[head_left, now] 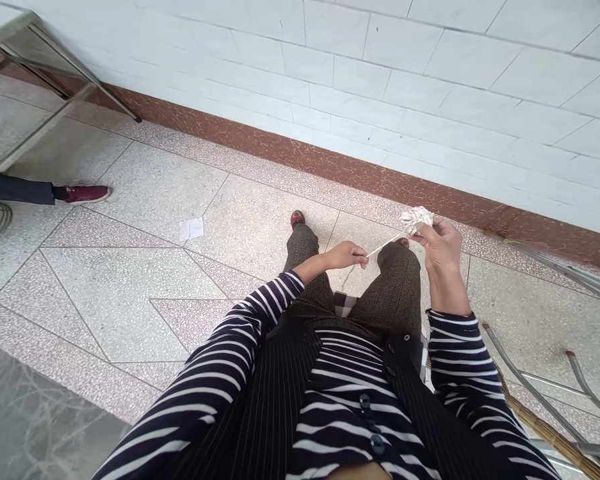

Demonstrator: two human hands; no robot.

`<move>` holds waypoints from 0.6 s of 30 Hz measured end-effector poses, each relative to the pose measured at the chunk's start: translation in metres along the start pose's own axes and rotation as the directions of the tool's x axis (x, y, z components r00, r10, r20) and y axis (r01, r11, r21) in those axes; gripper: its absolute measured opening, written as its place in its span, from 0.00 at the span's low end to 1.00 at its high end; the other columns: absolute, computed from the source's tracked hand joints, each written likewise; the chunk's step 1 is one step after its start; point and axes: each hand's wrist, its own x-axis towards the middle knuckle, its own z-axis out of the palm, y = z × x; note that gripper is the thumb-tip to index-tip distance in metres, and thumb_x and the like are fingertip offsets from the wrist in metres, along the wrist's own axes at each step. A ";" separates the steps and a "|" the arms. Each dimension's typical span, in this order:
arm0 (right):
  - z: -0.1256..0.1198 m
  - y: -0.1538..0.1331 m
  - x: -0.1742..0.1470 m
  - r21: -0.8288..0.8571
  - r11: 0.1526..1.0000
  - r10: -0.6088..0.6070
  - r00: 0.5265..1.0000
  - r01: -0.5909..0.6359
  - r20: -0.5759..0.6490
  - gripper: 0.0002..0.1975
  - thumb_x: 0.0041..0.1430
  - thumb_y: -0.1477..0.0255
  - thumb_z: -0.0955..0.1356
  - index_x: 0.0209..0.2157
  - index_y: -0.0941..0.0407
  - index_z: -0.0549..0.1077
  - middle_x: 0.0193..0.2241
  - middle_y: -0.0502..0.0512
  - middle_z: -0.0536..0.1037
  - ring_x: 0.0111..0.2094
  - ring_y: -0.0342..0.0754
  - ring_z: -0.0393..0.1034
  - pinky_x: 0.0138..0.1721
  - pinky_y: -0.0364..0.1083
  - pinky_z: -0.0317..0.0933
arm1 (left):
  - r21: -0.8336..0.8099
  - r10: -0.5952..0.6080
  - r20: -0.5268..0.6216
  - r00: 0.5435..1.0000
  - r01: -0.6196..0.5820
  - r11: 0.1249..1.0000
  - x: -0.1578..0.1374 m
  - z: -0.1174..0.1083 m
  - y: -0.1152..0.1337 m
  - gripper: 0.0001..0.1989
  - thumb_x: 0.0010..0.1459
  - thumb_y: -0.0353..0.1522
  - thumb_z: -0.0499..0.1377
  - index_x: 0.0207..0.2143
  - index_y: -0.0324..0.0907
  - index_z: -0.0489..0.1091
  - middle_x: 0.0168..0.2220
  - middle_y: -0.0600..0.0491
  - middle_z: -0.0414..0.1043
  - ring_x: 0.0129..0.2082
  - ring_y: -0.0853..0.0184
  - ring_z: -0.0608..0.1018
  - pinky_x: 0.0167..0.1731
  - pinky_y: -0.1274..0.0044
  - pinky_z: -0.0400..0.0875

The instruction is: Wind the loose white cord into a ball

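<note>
In my right hand (439, 248) is a bundle of white cord (416, 219), gripped between thumb and fingers in front of my right knee. A single strand (384, 247) runs from the bundle down to the left, pulled straight. My left hand (347, 255) pinches the other end of that strand between thumb and fingertips, above the gap between my knees. Both hands are in the air over my lap, apart from each other.
A white tiled wall (360, 80) with a reddish-brown skirting stands ahead. At left are a metal-legged table (87, 73) and another person's red shoe (87, 194). A paper piece (191, 229) lies on the floor. Metal tube legs (525, 380) and a straw-coloured stick (545, 430) are at right.
</note>
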 end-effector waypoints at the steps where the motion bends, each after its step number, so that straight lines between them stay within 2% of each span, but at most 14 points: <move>1: 0.003 0.004 0.003 -0.065 0.998 -0.007 0.999 0.004 -0.049 0.20 0.45 0.60 0.73 0.37 0.54 0.68 0.41 0.57 0.75 0.42 0.53 0.72 0.43 0.56 0.72 | -0.022 0.002 0.007 1.000 -0.002 1.000 -0.002 0.000 0.003 0.15 0.61 0.39 0.59 0.29 0.38 0.78 0.25 0.57 0.73 0.24 0.74 0.67 0.29 0.79 0.59; 4: 0.012 0.024 0.002 -0.216 0.976 0.025 0.998 -0.035 -0.050 0.21 0.35 0.67 0.76 0.31 0.54 0.68 0.38 0.57 0.74 0.44 0.58 0.68 0.47 0.59 0.66 | -0.022 0.035 0.017 0.999 -0.035 0.999 -0.006 -0.004 0.015 0.15 0.61 0.39 0.60 0.30 0.37 0.78 0.26 0.56 0.74 0.26 0.74 0.69 0.30 0.79 0.59; 6: 0.018 0.039 -0.008 -0.276 0.958 0.091 0.995 -0.078 0.037 0.19 0.30 0.70 0.77 0.26 0.54 0.68 0.31 0.54 0.73 0.42 0.58 0.69 0.46 0.58 0.65 | 0.051 0.049 -0.002 0.999 -0.049 0.997 -0.006 -0.009 0.021 0.13 0.61 0.37 0.60 0.31 0.38 0.79 0.29 0.56 0.76 0.28 0.72 0.72 0.32 0.79 0.61; 8: 0.021 0.051 -0.023 -0.288 0.950 0.176 0.968 -0.120 0.178 0.17 0.28 0.72 0.77 0.24 0.54 0.70 0.25 0.50 0.72 0.36 0.55 0.69 0.43 0.54 0.65 | 0.176 0.052 -0.050 0.997 -0.043 0.983 -0.004 -0.014 0.024 0.10 0.61 0.34 0.60 0.34 0.40 0.80 0.31 0.55 0.79 0.32 0.70 0.76 0.35 0.79 0.63; 9: 0.022 0.054 -0.032 -0.276 0.951 0.215 0.940 -0.140 0.266 0.16 0.27 0.73 0.77 0.23 0.55 0.71 0.23 0.48 0.72 0.33 0.53 0.69 0.40 0.53 0.66 | 0.247 0.063 -0.078 0.995 -0.042 0.968 -0.002 -0.016 0.024 0.09 0.61 0.33 0.60 0.35 0.41 0.80 0.33 0.55 0.80 0.34 0.68 0.77 0.36 0.78 0.64; 12: 0.016 0.054 -0.056 -0.169 0.963 0.267 0.813 -0.208 0.517 0.16 0.27 0.71 0.77 0.25 0.56 0.76 0.23 0.47 0.76 0.28 0.49 0.70 0.35 0.49 0.67 | 0.421 0.158 -0.104 0.982 -0.100 0.901 0.001 -0.020 0.021 0.08 0.61 0.31 0.60 0.35 0.44 0.80 0.38 0.54 0.82 0.40 0.65 0.79 0.45 0.76 0.67; 14: 0.009 0.048 -0.066 -0.056 0.964 0.242 0.768 -0.261 0.593 0.17 0.30 0.69 0.78 0.28 0.56 0.78 0.26 0.49 0.78 0.29 0.48 0.71 0.34 0.48 0.68 | 0.443 0.213 -0.101 0.972 -0.148 0.884 0.002 -0.019 0.016 0.08 0.62 0.31 0.59 0.35 0.43 0.79 0.40 0.52 0.82 0.43 0.64 0.80 0.49 0.74 0.67; 16: 0.002 0.041 -0.069 0.076 0.949 0.207 0.786 -0.305 0.582 0.18 0.34 0.66 0.77 0.31 0.56 0.78 0.29 0.50 0.80 0.30 0.48 0.73 0.34 0.47 0.70 | 0.348 0.192 -0.143 0.971 -0.132 0.928 0.003 -0.013 0.009 0.09 0.63 0.32 0.59 0.38 0.42 0.79 0.43 0.50 0.82 0.45 0.64 0.80 0.50 0.74 0.68; 18: -0.003 0.035 -0.064 0.208 0.921 0.181 0.835 -0.330 0.520 0.19 0.35 0.66 0.77 0.34 0.54 0.78 0.32 0.52 0.81 0.31 0.49 0.74 0.32 0.48 0.71 | 0.135 0.102 -0.202 0.974 -0.075 0.988 0.003 -0.004 0.001 0.11 0.64 0.33 0.59 0.44 0.39 0.78 0.43 0.49 0.82 0.45 0.64 0.81 0.47 0.75 0.70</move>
